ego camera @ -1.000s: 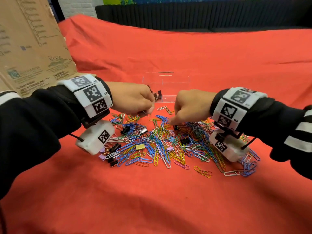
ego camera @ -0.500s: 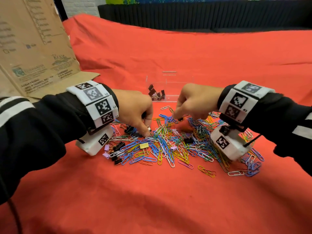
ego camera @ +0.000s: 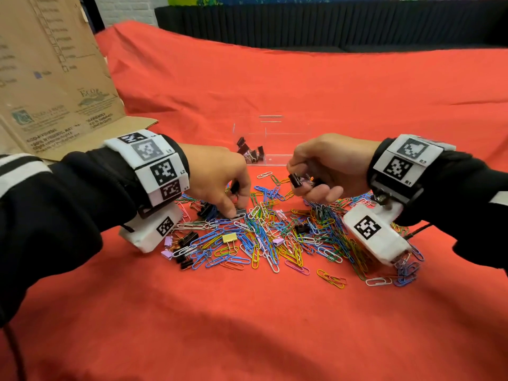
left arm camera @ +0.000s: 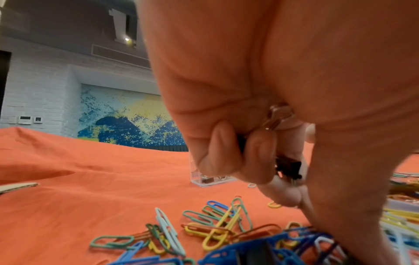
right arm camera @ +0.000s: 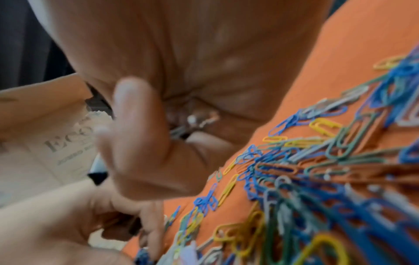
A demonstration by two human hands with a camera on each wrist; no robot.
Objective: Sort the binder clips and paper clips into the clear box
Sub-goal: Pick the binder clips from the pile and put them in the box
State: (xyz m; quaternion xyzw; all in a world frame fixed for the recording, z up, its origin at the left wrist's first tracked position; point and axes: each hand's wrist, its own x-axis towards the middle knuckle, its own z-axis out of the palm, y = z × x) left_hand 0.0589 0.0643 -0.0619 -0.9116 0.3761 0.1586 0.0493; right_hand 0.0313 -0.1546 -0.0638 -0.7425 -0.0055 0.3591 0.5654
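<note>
Our right hand [ego camera: 316, 171] hangs above the pile [ego camera: 275, 235], fingers curled round black binder clips [ego camera: 298, 180], gathered so one trip serves several. Our left hand [ego camera: 220, 185] is down at the pile's left edge, fingertips pinching another black clip [ego camera: 239, 213] while more sit in the curled fingers. The box [ego camera: 270, 141] stands just beyond the pile, its left part already holding black clips; the right part looks bare. Open red cloth [ego camera: 275, 325] lies all round the pile, so both hands likely have a free path over it to the box.
</note>
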